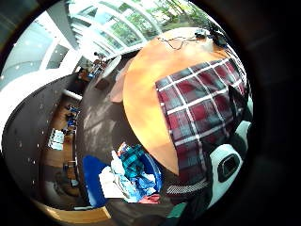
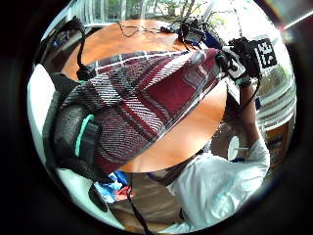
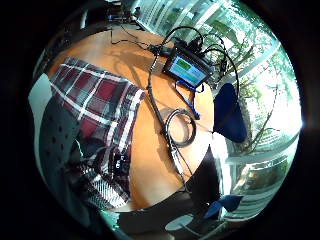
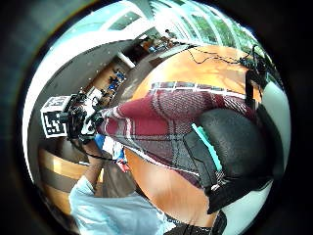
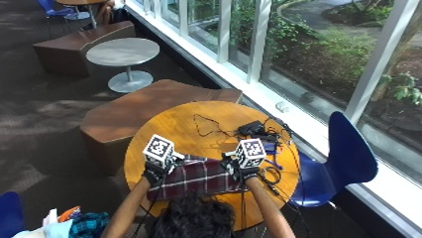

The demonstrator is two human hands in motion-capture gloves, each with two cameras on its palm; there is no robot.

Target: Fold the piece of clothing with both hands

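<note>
Dark red plaid garment [image 5: 198, 178]: lies on the round wooden table [image 5: 191, 124], at the edge nearest the person, its far edge lifted between the two hands.
Left hand [image 5: 157, 171]: at the garment's far left corner; fingers curl round the cloth there, as its thumb-side palm view shows fabric draped right across the palm.
Right hand [image 5: 241, 168]: at the garment's far right corner, pinching the cloth; its own palm views show plaid running up into the glove.
Step in hand: judged a fold, the far edge raised and ready to be carried over the part that lies flat on the table.
Cables and small screen device [image 3: 187, 69]: on the table beyond the garment, toward the windows; a coiled cable [image 3: 179, 127] lies just beside the garment's right side.
Risk, snagging: the right hand works near that coil, so a sweep of cloth could catch or drag it.
Risk, uneven fold: if one corner travels further than the other, the edges would land skewed.
Risk, slipping off: the near part of the garment lies at the table's rim, and a pull toward the person might draw it over.
Writing: none legible; the device's lit screen is too small to read.
</note>
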